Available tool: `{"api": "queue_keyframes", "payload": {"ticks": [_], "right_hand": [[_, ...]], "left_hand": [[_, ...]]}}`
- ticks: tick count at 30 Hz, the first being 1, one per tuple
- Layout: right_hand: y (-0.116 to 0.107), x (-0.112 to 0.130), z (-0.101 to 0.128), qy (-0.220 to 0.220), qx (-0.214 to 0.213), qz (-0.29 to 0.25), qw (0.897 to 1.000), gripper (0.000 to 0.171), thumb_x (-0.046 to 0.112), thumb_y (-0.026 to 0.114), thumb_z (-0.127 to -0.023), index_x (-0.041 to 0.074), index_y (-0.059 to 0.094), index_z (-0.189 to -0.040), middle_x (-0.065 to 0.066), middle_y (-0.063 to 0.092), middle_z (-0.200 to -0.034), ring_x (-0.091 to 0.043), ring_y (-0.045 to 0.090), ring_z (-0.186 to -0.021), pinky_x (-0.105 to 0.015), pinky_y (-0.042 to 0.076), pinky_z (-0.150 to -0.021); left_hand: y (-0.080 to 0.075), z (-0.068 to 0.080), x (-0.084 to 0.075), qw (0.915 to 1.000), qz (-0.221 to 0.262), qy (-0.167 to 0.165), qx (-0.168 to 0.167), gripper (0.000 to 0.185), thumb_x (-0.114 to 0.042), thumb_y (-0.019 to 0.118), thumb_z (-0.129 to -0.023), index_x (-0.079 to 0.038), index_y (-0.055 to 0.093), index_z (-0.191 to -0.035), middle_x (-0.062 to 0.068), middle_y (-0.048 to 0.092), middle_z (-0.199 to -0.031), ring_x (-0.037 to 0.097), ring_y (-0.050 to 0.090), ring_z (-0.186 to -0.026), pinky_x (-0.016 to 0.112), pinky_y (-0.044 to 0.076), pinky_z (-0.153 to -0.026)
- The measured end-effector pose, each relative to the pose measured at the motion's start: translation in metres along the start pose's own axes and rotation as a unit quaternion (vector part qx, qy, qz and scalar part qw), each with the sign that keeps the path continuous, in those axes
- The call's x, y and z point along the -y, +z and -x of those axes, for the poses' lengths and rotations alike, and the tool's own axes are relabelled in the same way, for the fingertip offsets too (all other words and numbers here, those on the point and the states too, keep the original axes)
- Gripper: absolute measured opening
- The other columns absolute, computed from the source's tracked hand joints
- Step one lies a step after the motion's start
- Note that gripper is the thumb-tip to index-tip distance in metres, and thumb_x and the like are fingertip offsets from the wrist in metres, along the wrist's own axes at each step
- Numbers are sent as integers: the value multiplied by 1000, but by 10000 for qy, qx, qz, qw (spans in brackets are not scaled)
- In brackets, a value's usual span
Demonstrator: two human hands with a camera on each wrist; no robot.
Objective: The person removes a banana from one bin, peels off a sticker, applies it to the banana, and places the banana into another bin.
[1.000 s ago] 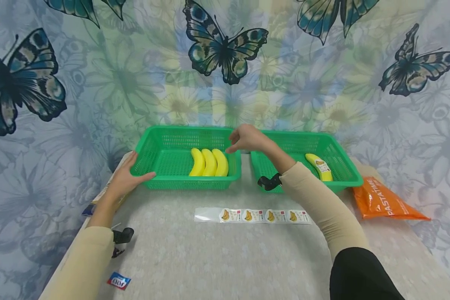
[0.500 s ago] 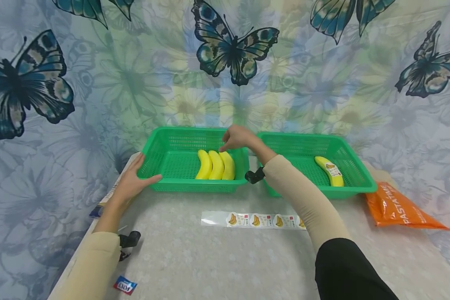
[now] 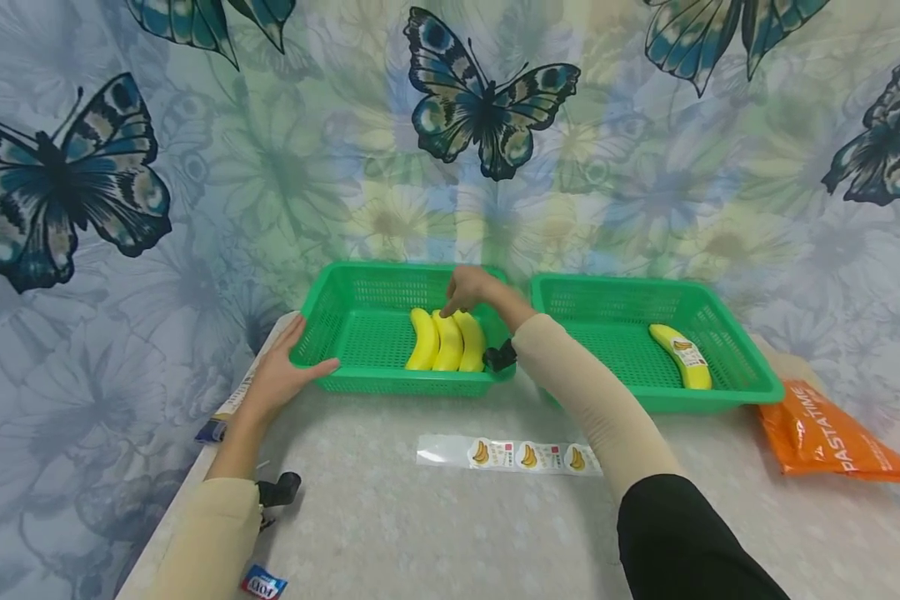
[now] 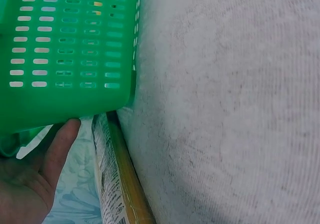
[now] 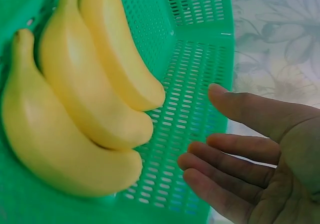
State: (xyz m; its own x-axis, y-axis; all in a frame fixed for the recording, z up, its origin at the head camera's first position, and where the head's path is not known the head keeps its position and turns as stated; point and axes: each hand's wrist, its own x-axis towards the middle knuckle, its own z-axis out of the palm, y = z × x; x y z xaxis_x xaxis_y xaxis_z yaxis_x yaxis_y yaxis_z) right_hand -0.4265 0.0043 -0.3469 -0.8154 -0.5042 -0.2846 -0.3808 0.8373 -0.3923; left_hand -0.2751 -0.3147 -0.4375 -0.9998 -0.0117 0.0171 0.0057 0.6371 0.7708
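Three plain yellow bananas [image 3: 448,343] lie side by side in the right half of the left green basket [image 3: 390,382]. Above their far ends hovers my right hand [image 3: 471,287]. The right wrist view shows its fingers [image 5: 230,161] relaxed and apart from the bananas [image 5: 90,83], with nothing between them. My left hand [image 3: 277,379] rests at the basket's left end, thumb stretched to the front corner. In the left wrist view that thumb [image 4: 61,146] touches the basket [image 4: 65,101] near its lower edge; the other fingers are mostly hidden behind it.
A second green basket [image 3: 585,354] on the right holds one banana [image 3: 682,357] with a label. A strip of banana stickers [image 3: 528,456] lies in front. An orange bag [image 3: 832,433] sits far right, a small blue-red packet [image 3: 263,582] at front left, a printed package [image 3: 232,404] along the left edge.
My right hand has moved left, from the basket's right rim to over the bananas. The left hand stays at the basket's left end. The whole head view has shifted a little.
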Motion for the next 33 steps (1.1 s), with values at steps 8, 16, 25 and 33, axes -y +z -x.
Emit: {"api": "queue_keyframes", "payload": {"ticks": [8,16,25,33], "right_hand": [[14,2,-25,385,304,-406,9980,56,30,76,-86,1,60,-131,-15,60,-134,-28,67,-107,-37,57,-93],[19,10,-40,393,300,-350,9982,59,31,75,-86,2,57,-134,-15,57,-138,-29,67,-108,-35,58,-90],[39,21,-56,672,552,13,9962,35,35,77,-83,5,63,-97,-10,67,-96,-20,71,-84,-27,60,-74],[53,27,-66,895,783,146,9928,54,38,76,-83,6,50,-117,-10,62,-103,-17,69,-76,-24,59,-68]], "left_hand": [[8,-1,0,9999,-102,91,-46,106,-57,71,-81,-27,4,-158,-3,-3,-166,41,1,-151,76,16,-108],[8,-1,0,9996,-201,117,-156,105,-55,72,-81,-26,6,-158,-3,-1,-166,42,5,-151,76,17,-109],[4,0,2,9994,-242,83,-215,105,-53,72,-82,-26,6,-158,-3,-1,-166,43,6,-150,76,18,-108],[4,-1,3,9993,-250,99,-244,105,-55,72,-81,-24,8,-158,-1,1,-166,43,7,-150,75,19,-109]]}}
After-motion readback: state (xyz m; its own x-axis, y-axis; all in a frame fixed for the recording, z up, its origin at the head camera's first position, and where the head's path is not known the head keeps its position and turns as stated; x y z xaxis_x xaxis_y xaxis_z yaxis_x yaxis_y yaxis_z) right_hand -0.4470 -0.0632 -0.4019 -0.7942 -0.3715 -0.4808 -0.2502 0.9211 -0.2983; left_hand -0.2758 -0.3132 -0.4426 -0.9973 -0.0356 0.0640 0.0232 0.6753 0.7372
